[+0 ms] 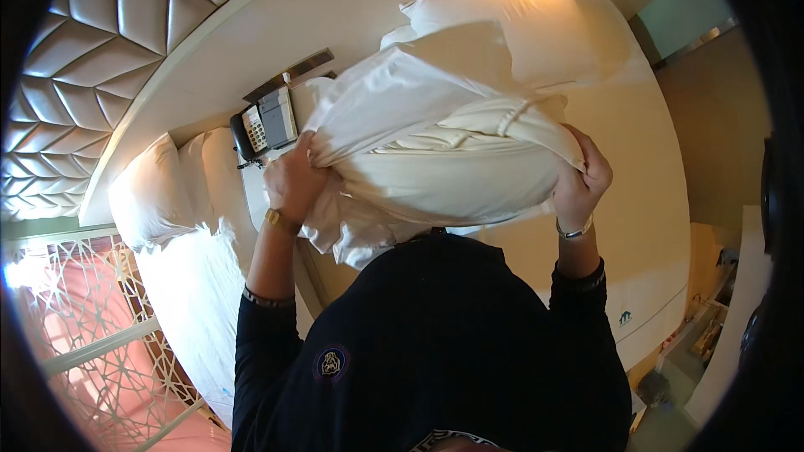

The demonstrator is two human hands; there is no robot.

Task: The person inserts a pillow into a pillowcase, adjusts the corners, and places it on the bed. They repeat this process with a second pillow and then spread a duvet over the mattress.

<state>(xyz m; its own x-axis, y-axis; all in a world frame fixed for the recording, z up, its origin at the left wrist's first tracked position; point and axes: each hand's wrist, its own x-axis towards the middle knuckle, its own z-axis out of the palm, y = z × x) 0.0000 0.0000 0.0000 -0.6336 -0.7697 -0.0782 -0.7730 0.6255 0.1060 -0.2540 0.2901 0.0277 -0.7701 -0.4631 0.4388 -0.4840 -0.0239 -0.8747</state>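
A white pillowcase is stretched out in front of my chest, its mouth pulled wide between my two hands. My left hand is closed on the bunched fabric at the left end of the mouth. At the right end, my right hand pinches the edge, fingers behind and thumb in front. Cream folds of what looks like a pillow show inside the opening. Loose cloth hangs in creases below my left hand. The far side of the pillowcase rises toward the bed behind it.
Ahead and to the right is a bed with white pillows at its head. A second bed with pillows is at left. Between them, a telephone sits by the wall. A patterned lattice screen stands far left.
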